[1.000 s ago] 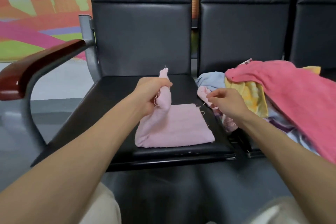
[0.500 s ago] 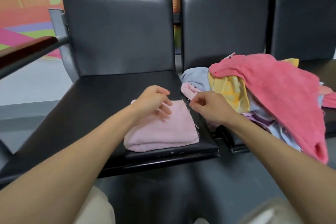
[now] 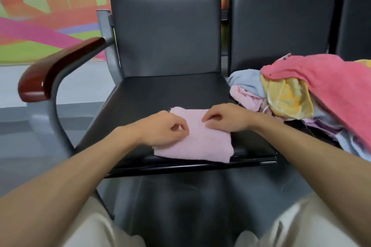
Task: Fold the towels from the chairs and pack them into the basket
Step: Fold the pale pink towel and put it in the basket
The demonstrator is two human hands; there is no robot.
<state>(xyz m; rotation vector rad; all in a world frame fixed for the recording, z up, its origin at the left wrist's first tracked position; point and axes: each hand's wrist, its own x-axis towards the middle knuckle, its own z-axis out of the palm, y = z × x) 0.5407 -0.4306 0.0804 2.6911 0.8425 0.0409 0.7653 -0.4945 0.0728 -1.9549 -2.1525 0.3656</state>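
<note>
Head view. Pink towel (image 3: 202, 144) lies flat on the seat of the near chair (image 3: 160, 94), under both hands, as a doubled rectangle with its near edge close to the seat front.

A second ago the left hand (image 3: 166, 129) held one end of it bunched and raised above the seat. That end is down now, and no cloth stands up. The right hand (image 3: 226, 118), which was off the cloth towards the pile, has come across onto the towel's far right part.

Both hands sit knuckles up with fingers curled. The left is on the towel's left edge, thumb and forefinger meeting in a loop. The right has its fingertips down on the cloth. Cannot tell whether either one pinches fabric or only presses it.

Judgement: this fold is laid and is being squared or flattened. The towel looks close to ready for packing, perhaps after one more fold.

Unfolded pile of towels (image 3: 313, 94) heaps on the next seat, just right of the right hand. Much of the task looks left to do. Basket not in view.
</note>
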